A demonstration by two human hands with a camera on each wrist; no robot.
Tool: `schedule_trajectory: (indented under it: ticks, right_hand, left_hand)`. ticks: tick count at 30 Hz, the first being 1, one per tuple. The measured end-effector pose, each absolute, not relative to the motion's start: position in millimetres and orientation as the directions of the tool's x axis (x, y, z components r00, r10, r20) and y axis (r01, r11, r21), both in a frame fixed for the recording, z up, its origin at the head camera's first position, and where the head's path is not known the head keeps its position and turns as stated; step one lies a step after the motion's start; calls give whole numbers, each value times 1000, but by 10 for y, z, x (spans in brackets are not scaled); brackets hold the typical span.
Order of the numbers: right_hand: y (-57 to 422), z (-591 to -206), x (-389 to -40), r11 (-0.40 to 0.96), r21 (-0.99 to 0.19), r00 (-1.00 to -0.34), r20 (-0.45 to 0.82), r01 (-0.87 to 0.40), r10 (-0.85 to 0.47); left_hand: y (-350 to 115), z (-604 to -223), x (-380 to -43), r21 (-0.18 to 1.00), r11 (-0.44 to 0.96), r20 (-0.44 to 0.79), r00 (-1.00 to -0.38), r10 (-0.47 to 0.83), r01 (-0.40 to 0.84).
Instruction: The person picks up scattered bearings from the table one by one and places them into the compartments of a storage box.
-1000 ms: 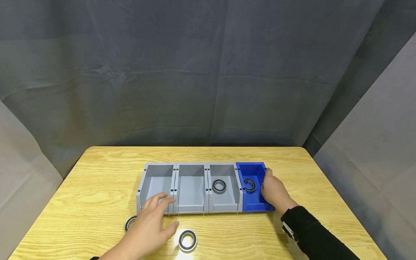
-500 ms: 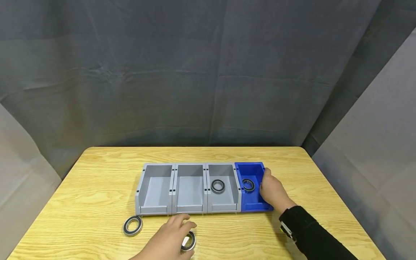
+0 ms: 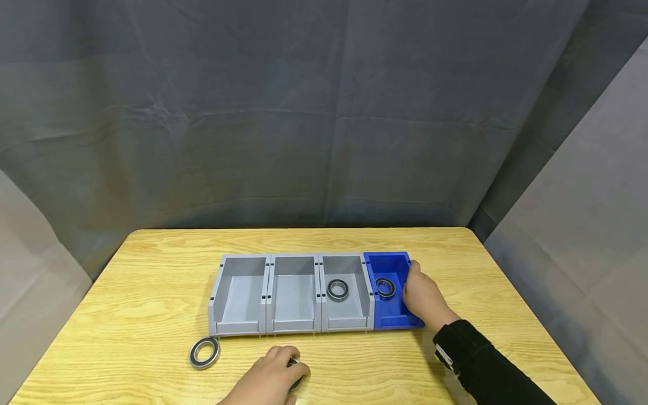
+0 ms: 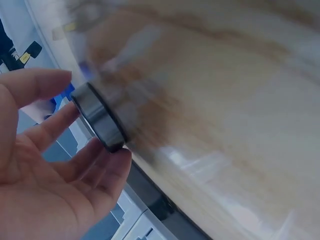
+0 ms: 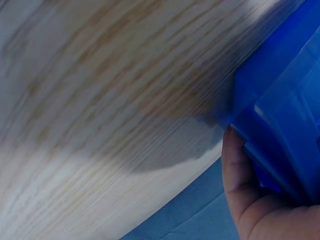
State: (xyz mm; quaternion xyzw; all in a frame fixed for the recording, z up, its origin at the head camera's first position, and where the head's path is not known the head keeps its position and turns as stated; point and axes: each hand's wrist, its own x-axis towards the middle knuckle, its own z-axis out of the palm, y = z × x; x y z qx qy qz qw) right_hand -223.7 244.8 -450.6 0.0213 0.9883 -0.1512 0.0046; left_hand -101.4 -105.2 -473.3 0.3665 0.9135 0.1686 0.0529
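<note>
Staged recording booth: grey curtain (image 3: 324,112) encloses wooden table (image 3: 481,270); plastic parts bins (image 3: 291,292) at 12 o'clock.

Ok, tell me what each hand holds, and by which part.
Left hand: bearing ring, fingers on its outer rim. Right hand: blue bin, by its right wall.

Right arm: black long sleeve (image 3: 486,365), wrist strap at cuff; left hand (image 3: 268,382) bare.

Four bearings (image 3: 205,352) (image 3: 337,289) (image 3: 385,288) (image 4: 98,117), three grey bins (image 3: 239,295) (image 3: 292,295) (image 3: 346,298), one blue bin (image 3: 392,322), one worktop (image 3: 152,270), two hands (image 3: 268,382) (image 3: 422,298)
</note>
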Motion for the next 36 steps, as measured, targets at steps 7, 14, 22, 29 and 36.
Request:
schedule_trajectory:
  ticks: [7,14,22,29,36]
  right_hand:
    - [2448,-4513,-2240,952,-301,-999,-17,48,45]
    - [2446,-4505,-2236,950,-305,-998,-34,65,57]
    - [2445,-4514,-2225,952,-304,-999,-6,40,40]
    - [2449,-4525,-2216,954,-298,-999,19,21,28]
    - [2444,-4500,-2225,953,-301,-999,8,31,35]
  left_hand:
    - [-1048,-4720,-993,371,676,-4,-726,688,637]
    - [-1031,-4759,-970,324,665,72,-719,691,672]
    - [-1036,-4748,-971,322,667,1,-705,709,671]
    - [-1043,-4735,-995,323,650,-49,-674,737,688]
    - [-1046,-4565,-1050,279,638,-19,-660,751,718]
